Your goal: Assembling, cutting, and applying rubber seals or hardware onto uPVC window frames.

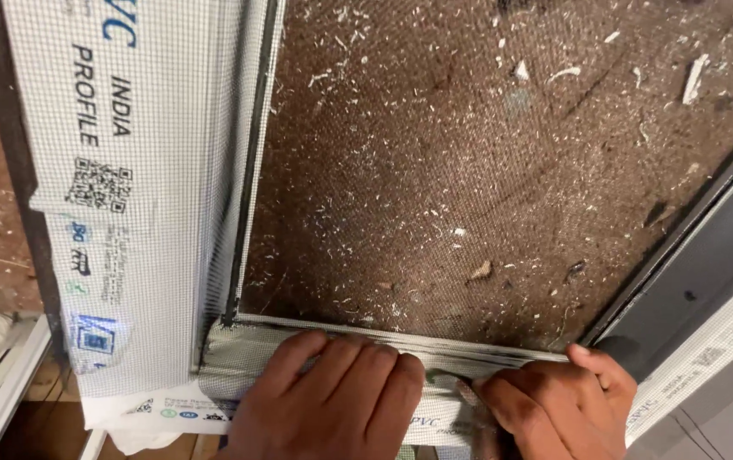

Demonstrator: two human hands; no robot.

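The brown floor (pixel 486 170) filled most of what I saw, rough and strewn with pale shavings and small chips, seen through a fine grey mesh (pixel 239 358) stretched across the opening. Around that opening ran a window frame (pixel 141 196) of white plastic profile, still wrapped in its printed protective film; its left bar ran up from the near corner, the bottom bar (pixel 435 422) lay under my hands, and the right bar (pixel 707 281), with a dark grey inner face, slanted away to the upper right. The mesh overlapped the left bar and lay bunched and folded at the bottom-left corner, with a dark groove (pixel 251 170) running along the inner edge of the left bar.

My left hand (pixel 332 400) lay flat on the bottom bar near that corner, palm down, fingers (pixel 298 349) held close together and pointing up toward the opening, pressing the folded mesh against the bar. They were not closed around anything, only pushing down on it.

My right hand (pixel 562 409) was just beside it, further along the same bar, close to the right corner. Its fingers were curled, thumb (pixel 597 358) toward the inner edge, and seemed to pinch the mesh edge there, though I could not tell for sure what sat between them.
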